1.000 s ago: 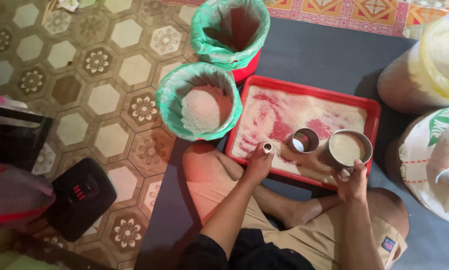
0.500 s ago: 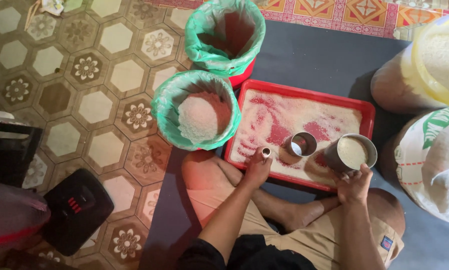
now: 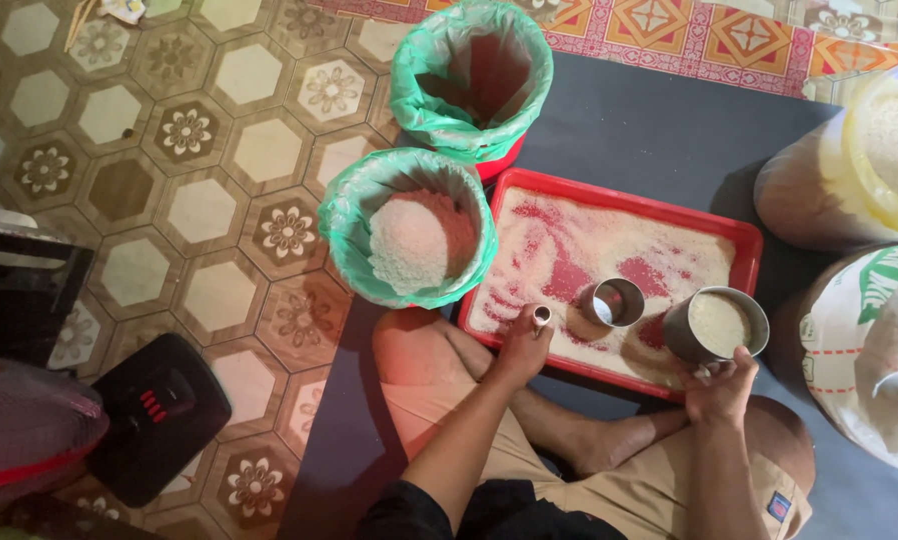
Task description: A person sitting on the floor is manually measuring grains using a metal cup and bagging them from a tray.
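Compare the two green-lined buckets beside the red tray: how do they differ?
The nearer bucket holds a mound of white grain; the farther bucket looks empty inside. The nearer one touches the red tray at its left edge; the farther one stands behind the tray's corner. Both are round, upright and lined with green plastic.

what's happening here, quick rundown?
A person sits cross-legged on the floor behind a red tray dusted with rice. The right hand grips a large metal cup full of rice at the tray's near right corner. The left hand holds a small metal cup over the tray's near edge. An empty metal cup stands between them. Beside the tray, a green-lined bucket holds a rice mound; another behind looks empty.
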